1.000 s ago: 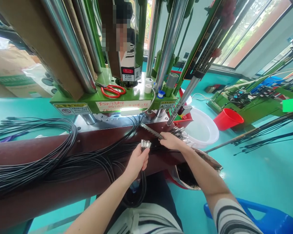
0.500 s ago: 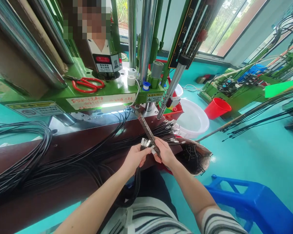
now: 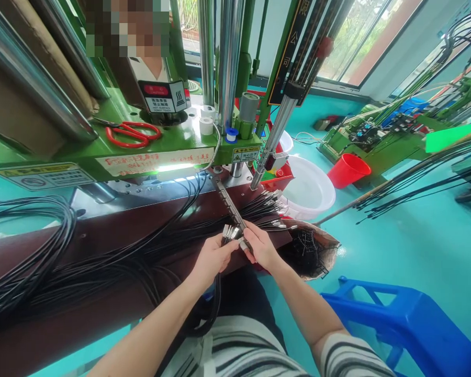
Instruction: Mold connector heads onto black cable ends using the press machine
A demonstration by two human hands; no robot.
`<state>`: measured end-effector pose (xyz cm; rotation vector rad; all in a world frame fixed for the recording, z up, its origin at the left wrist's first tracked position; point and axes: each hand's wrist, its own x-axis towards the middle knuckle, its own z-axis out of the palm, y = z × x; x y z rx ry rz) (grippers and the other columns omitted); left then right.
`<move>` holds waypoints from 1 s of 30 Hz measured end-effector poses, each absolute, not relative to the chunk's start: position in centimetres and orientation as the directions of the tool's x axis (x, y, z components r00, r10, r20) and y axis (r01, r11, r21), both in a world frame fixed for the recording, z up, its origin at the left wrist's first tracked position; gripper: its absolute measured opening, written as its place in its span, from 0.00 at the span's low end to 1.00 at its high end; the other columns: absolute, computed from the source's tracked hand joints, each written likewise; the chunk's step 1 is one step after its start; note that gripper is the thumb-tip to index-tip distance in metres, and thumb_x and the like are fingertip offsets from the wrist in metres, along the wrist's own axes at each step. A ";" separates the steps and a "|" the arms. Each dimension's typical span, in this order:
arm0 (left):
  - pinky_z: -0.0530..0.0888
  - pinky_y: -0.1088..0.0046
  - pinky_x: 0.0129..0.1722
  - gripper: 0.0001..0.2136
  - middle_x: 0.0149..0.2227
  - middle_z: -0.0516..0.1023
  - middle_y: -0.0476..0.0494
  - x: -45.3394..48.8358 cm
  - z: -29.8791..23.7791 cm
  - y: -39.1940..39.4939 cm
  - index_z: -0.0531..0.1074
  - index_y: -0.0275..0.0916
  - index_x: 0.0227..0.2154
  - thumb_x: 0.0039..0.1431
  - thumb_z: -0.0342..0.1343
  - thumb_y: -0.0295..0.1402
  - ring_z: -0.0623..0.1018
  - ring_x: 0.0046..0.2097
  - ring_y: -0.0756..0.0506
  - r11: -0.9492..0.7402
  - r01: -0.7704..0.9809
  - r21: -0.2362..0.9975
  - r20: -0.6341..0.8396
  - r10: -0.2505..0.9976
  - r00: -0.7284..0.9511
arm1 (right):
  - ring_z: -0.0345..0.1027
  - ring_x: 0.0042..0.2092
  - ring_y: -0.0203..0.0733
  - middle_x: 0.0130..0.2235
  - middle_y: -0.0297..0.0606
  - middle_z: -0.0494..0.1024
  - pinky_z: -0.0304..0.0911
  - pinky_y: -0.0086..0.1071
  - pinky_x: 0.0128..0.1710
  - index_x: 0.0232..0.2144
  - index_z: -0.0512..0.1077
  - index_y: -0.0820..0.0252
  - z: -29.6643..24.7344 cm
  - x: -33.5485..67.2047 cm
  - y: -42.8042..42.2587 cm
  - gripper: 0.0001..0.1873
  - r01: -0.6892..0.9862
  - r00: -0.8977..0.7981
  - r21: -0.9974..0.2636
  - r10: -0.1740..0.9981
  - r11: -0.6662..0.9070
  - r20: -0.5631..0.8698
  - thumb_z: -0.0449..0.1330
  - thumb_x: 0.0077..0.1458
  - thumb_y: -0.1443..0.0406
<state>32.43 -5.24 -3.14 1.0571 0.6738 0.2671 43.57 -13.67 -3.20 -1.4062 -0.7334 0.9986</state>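
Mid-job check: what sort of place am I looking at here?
Most likely a factory workshop: a green press-like machine bears a hot-surface warning label, bundles of black cables lie along a brown bench, and another green machine stands farther back.

Bright daylight through window (image 3: 347, 50); glowing strip (image 3: 176, 168) under green plate (image 3: 176, 141); edges stretched.

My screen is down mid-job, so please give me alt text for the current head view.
The left hand grips a bundle of black cables with silvery ends beside the right hand, which holds the near end of a metal bar. More black cables lie on a brown bench before a green machine bearing red-handled scissors.
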 end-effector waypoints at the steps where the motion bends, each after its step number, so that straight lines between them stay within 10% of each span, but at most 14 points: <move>1: 0.49 0.82 0.10 0.15 0.09 0.54 0.60 32.5 -3.1 -5.2 0.61 0.38 0.19 0.41 0.60 0.40 0.51 0.12 0.58 0.488 0.110 0.866 -0.384 0.506 0.772 | 0.49 0.11 0.26 0.15 0.25 0.62 0.43 0.20 0.07 0.50 0.63 0.64 -3.2 43.6 -13.7 0.23 -0.151 0.441 -0.984 0.884 -0.095 -0.153 0.49 0.57 0.56; 13: 0.50 0.81 0.11 0.14 0.09 0.55 0.60 32.5 -2.9 -5.5 0.62 0.37 0.22 0.42 0.59 0.42 0.53 0.11 0.57 0.388 0.150 0.909 -0.361 0.555 0.749 | 0.51 0.13 0.26 0.17 0.25 0.61 0.47 0.20 0.10 0.52 0.62 0.62 -3.2 43.2 -13.8 0.23 0.029 0.454 -0.993 0.886 -0.117 -0.091 0.48 0.58 0.56; 20: 0.54 0.82 0.13 0.15 0.15 0.54 0.60 32.0 -2.6 -4.9 0.62 0.39 0.29 0.52 0.51 0.47 0.55 0.15 0.57 0.387 0.000 0.922 -0.292 0.696 0.656 | 0.50 0.12 0.25 0.16 0.24 0.61 0.44 0.20 0.08 0.54 0.60 0.62 -3.8 43.6 -13.9 0.25 -0.166 0.494 -0.983 0.856 -0.079 -0.152 0.50 0.58 0.56; 30: 0.52 0.82 0.11 0.14 0.09 0.54 0.61 32.3 -3.0 -4.9 0.59 0.39 0.23 0.47 0.56 0.42 0.53 0.12 0.57 0.382 0.164 0.909 -0.370 0.562 0.739 | 0.50 0.13 0.24 0.21 0.28 0.66 0.46 0.20 0.08 0.55 0.60 0.59 -3.2 44.0 -14.0 0.25 -0.185 0.382 -0.979 0.912 -0.084 -0.150 0.52 0.57 0.57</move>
